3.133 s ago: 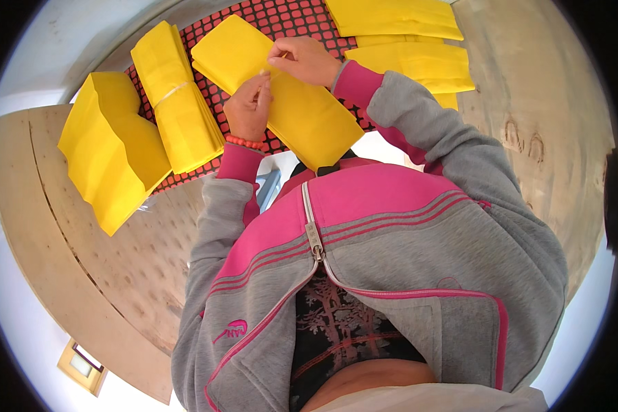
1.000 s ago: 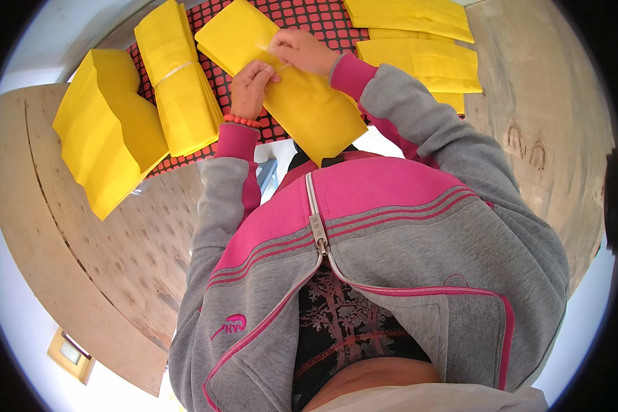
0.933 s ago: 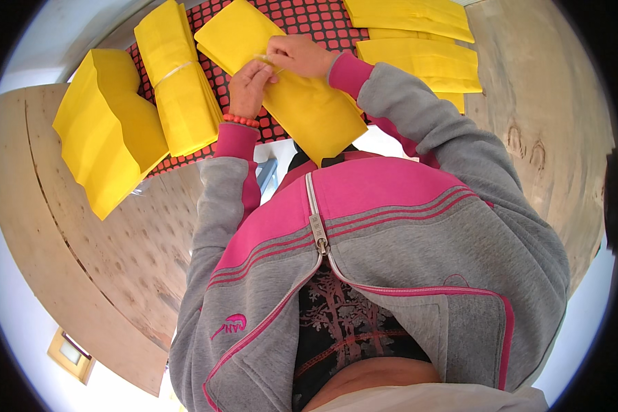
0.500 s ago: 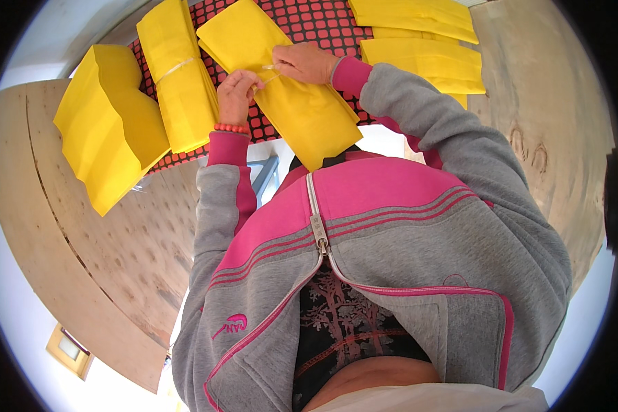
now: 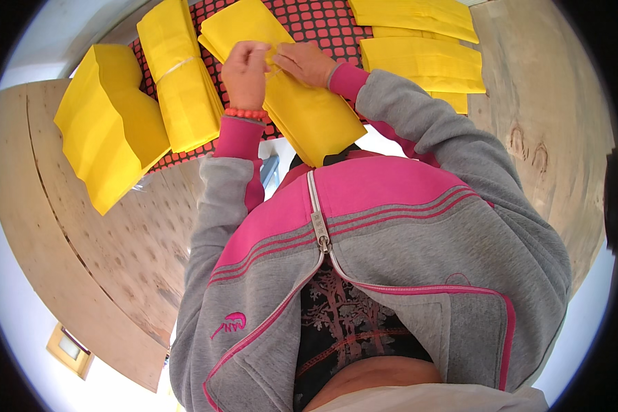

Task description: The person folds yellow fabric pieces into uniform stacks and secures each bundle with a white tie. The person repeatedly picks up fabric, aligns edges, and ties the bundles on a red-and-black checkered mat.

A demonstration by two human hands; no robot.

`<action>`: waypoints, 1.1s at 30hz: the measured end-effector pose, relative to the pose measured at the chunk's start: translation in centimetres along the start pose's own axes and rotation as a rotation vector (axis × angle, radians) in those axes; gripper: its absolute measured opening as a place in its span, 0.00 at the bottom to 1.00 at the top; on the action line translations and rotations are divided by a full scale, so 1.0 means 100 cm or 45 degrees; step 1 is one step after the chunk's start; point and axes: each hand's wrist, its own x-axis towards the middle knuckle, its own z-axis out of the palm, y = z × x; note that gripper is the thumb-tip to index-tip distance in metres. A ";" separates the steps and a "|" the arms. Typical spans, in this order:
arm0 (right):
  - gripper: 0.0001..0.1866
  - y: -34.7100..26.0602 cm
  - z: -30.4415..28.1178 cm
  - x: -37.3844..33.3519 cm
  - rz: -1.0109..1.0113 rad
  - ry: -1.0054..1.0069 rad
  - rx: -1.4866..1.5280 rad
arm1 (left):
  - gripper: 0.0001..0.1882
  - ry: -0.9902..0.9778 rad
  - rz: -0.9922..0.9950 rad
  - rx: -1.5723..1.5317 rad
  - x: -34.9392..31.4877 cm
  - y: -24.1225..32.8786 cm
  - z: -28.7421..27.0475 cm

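Note:
A folded yellow cloth bundle (image 5: 316, 120) lies slantwise in front of me, cinched around its middle by a thin pale tie (image 5: 273, 71). My left hand (image 5: 246, 77) is raised over the bundle's middle, its thumb and fingers pinched together at the tie. Close beside it, my right hand (image 5: 309, 63) rests on the cloth with curled fingers, also pinching at the tie. The tie's ends are mostly hidden by my fingers. To the left lies a second yellow bundle (image 5: 178, 89) with a white tie around its middle.
A loose, wavy yellow cloth (image 5: 103, 130) hangs over the table's left edge. More folded yellow cloths (image 5: 422, 65) lie at the right. Beneath is a red-and-black patterned cover (image 5: 316, 27), with wooden boards (image 5: 117, 275) at the left and a wooden surface (image 5: 535, 89) at the right.
My left hand has moved up and right, over the bundle and close to my right hand. The bundle's near end has shifted slightly right. My right hand has barely moved.

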 end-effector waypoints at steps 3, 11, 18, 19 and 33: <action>0.15 0.006 0.001 0.000 -0.005 0.121 0.068 | 0.06 0.176 -0.257 -0.303 -0.003 -0.014 0.006; 0.16 0.010 0.003 0.000 0.095 0.280 0.333 | 0.05 0.000 -0.286 0.017 -0.015 -0.041 0.020; 0.15 0.006 0.002 0.001 0.051 0.270 0.310 | 0.04 -0.042 0.018 0.123 -0.009 -0.056 0.015; 0.14 0.006 0.002 0.001 0.054 0.262 0.356 | 0.04 -0.078 -0.013 0.040 -0.008 -0.057 0.013; 0.18 0.006 -0.001 0.007 0.568 0.425 0.789 | 0.03 -0.294 -0.231 0.005 -0.001 -0.045 0.006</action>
